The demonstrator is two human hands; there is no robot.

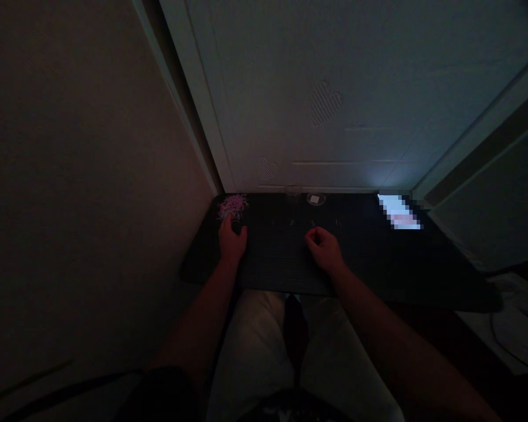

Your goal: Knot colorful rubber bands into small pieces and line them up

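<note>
In dim light, a loose pile of thin pink and purple pieces lies at the far left of a black table. My left hand is at the near edge of that pile, thumb and index finger apart, with nothing visible between them. Toward the table's middle, my right hand is closed in a pinch; what its fingertips hold, if anything, is too small to see. Just beyond it lie a few tiny thin pieces, with similar slivers to the right and more to the left.
Along the back edge stand a clear container and a round clear lid with a white square on it. A bright, pixelated rectangle rests at the back right. A pale panel with hearts rises behind; a wall borders the left.
</note>
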